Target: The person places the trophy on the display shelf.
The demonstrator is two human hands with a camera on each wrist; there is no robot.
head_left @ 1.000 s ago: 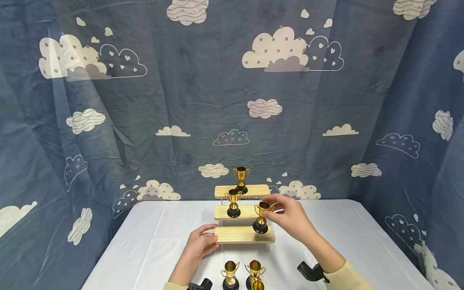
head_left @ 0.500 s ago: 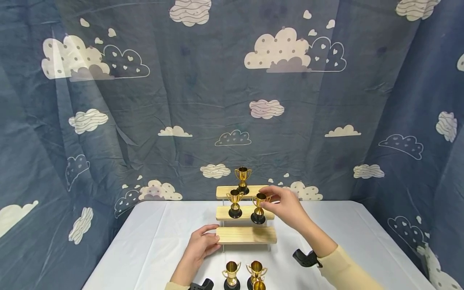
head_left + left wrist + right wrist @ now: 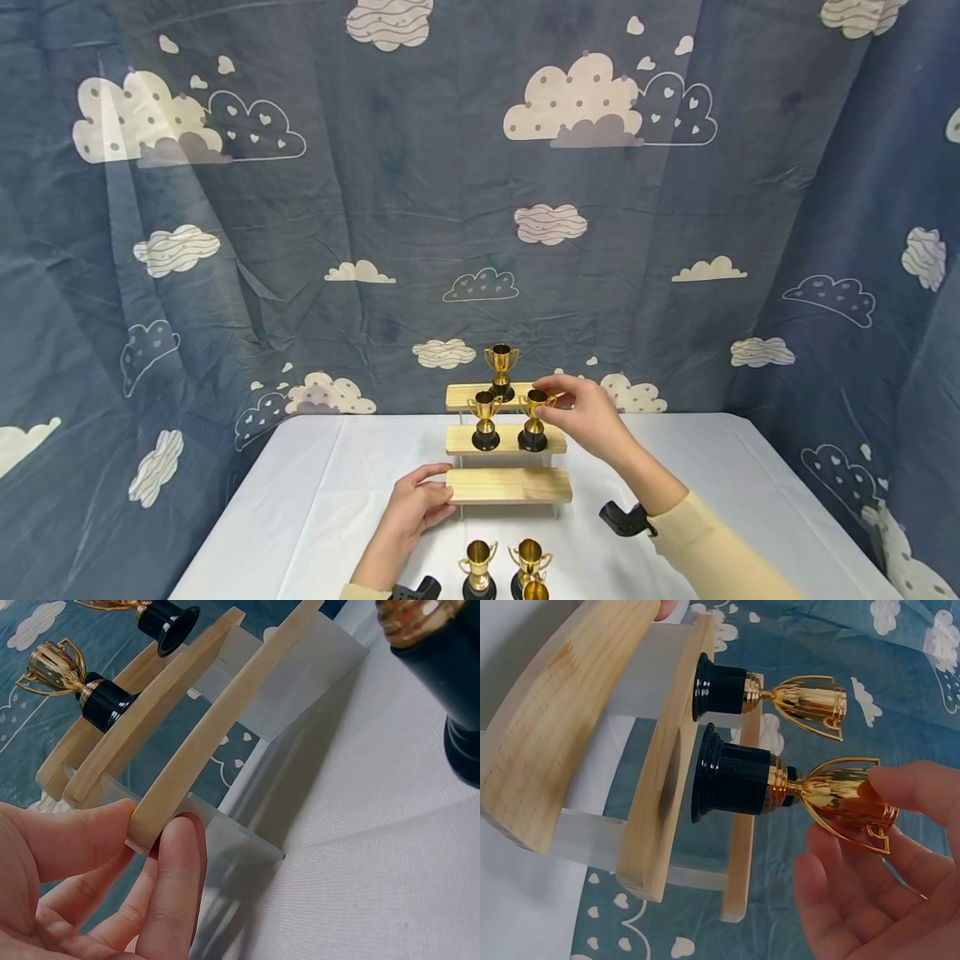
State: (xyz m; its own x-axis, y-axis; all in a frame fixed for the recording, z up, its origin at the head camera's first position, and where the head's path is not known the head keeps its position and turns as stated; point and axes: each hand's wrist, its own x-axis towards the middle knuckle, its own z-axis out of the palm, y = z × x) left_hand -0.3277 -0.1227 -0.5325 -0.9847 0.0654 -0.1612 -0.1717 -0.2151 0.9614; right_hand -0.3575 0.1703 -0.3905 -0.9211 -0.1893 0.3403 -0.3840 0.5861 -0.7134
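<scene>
On the table [image 3: 300, 500], which wears a white cloth, stands a small stair of three wooden steps [image 3: 508, 485] with clear plastic sides. All around hangs a dark blue curtain [image 3: 375, 233] printed with white clouds and little hearts.

The right hand [image 3: 592, 417] pinches the cup of a little gold trophy [image 3: 534, 414] between thumb and fingers. Its grip is closed around the cup's rim. The trophy stands upright with its black base on the middle step, at the right end. A second trophy [image 3: 484, 420] stands just beside it on the same step. A third trophy [image 3: 501, 370] stands on the top step.

The left hand [image 3: 416, 508] holds the left end of the bottom step. Its grip is curled round the wood, thumb on top and fingers below.

Near the front edge of the table wait more gold trophies [image 3: 504, 568], close together, between the two arms.

The right wrist view shows what the head view cannot: the black base of the held trophy [image 3: 810, 791] sits flat against the middle step, and the fingers [image 3: 919, 791] wrap its gold cup. The left wrist view shows the thumb [image 3: 75, 832] and a finger [image 3: 176, 885] squeezing the end of the lowest plank [image 3: 225, 720].
</scene>
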